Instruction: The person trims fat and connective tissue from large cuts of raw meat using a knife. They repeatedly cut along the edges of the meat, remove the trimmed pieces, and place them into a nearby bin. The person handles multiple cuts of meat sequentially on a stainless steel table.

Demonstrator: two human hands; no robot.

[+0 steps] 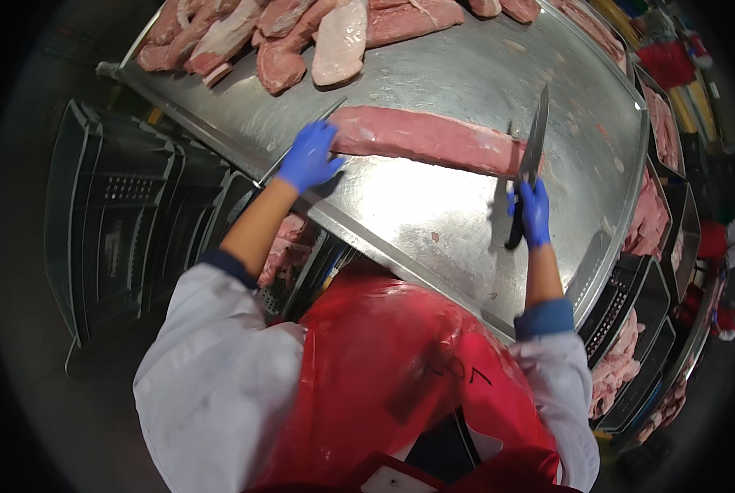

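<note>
Pork loin: a long pink strip of raw meat (425,138) lies across the middle of the frame on the steel table, its left end under the left hand and its right end at the knife.
Left hand: blue-gloved (310,156), left of centre, fingers spread and laid flat on the loin's left end, pressing it down.
Right hand: blue-gloved (534,212), right of centre, fingers curled tight around the knife's dark handle.
Knife: a long dark blade (537,135) stands nearly upright in the frame, tip toward the upper right, its edge against the loin's right end.
Steel table: a shiny curved metal top (433,218) fills the centre, wet, with small scraps of meat scattered on its right part.
Meat pile: more raw cuts (302,37) heaped along the upper left edge of the table.
Crates: dark plastic crates (113,214) at the left; others at the right edge (638,329) hold pink meat.
Clothing: red apron (384,370) over a white coat, bottom centre.
</note>
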